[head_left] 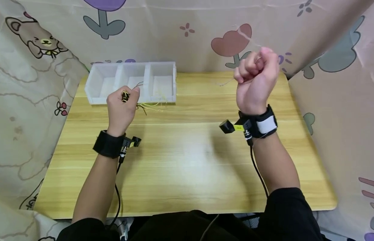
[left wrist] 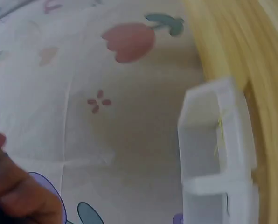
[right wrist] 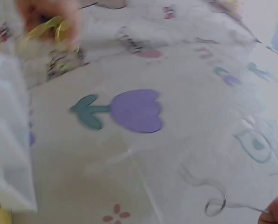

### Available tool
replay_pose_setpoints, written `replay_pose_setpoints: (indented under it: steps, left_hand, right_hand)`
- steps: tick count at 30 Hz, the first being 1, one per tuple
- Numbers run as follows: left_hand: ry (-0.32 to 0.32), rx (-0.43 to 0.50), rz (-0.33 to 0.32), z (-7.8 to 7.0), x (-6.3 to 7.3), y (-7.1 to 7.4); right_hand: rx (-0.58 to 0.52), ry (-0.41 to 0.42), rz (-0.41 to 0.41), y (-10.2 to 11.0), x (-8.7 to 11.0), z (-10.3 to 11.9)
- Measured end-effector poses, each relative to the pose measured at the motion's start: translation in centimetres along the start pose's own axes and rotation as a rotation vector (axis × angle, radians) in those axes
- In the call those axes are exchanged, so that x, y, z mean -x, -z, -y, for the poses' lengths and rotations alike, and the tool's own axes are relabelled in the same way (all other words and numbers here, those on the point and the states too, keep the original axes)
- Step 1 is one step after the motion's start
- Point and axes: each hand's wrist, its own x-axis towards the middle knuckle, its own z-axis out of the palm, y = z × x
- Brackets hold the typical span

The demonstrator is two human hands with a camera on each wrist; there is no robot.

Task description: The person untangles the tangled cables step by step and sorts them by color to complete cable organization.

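Holding yellow and black strands (head_left: 125, 96), the curled left grip (head_left: 120, 108) lies at the front of the white three-compartment tray (head_left: 98, 100). The curled right grip (head_left: 255, 82), raised over the worktop (head_left: 187, 160) well to the tray's right, pinches a thin pale strand (right wrist: 241, 205). The key relation is probably lateral: this strand extends up-left from its grip in the head view, while the left grip is nearer the tray.
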Motion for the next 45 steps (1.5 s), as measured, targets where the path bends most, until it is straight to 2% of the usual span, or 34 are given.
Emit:
replay_pose_setpoints:
  steps: [2, 5, 8, 11, 15, 18, 21, 25, 29, 32, 37, 41, 45]
  left_hand:
    - [0.004, 0.063, 0.056, -0.2, 0.6, 0.3]
    - [-0.039, 0.137, 0.13, -0.7, 1.5, 0.0]
    - [-0.071, 0.176, 0.165, -1.5, 2.1, -0.2]
    - [-0.09, 0.203, 0.147, -2.1, 2.3, -0.1]
    - [-0.104, 0.227, 0.105, -2.6, 3.4, 0.2]
    - [-0.115, 0.248, 0.087, -3.0, 4.2, 0.3]
    - [-0.121, 0.268, 0.063, -3.3, 4.6, 0.4]
    - [-0.128, 0.273, 0.042, -3.5, 4.8, 0.6]
    - [-0.12, 0.278, 0.015, -3.5, 5.6, 1.0]
    - [-0.105, 0.277, -0.014, -3.4, 6.3, 1.5]
    - [-0.076, 0.272, -0.074, -3.3, 7.3, 2.4]
    - [-0.049, 0.341, -0.132, -3.2, 8.4, 2.9]
    - [-0.013, 0.406, -0.144, -2.7, 9.6, 3.0]
  right_hand:
    - [0.111, 0.008, 0.082, 0.3, -0.1, -0.9]
    - [0.262, 0.015, 0.163, 0.3, -0.3, -3.2]
    - [0.374, -0.025, 0.225, -0.5, -1.2, -5.9]
    - [0.472, -0.113, 0.288, -2.3, -2.2, -8.7]
    - [0.511, -0.298, 0.387, -5.1, -2.7, -13.4]
    - [0.545, -0.394, 0.466, -6.8, -2.4, -17.1]
    - [0.647, -0.383, 0.55, -8.3, -2.2, -20.2]
    - [0.762, -0.336, 0.572, -9.8, -2.0, -23.5]
    - [0.749, -0.374, 0.581, -11.0, -1.0, -26.5]
    - [0.791, -0.376, 0.645, -11.9, 0.0, -28.5]
    - [0.974, -0.368, 0.745, -13.3, 1.1, -31.4]
    - [1.124, -0.358, 0.803, -12.8, 1.9, -33.4]
    - [1.335, -0.356, 0.894, -10.6, 3.0, -35.0]
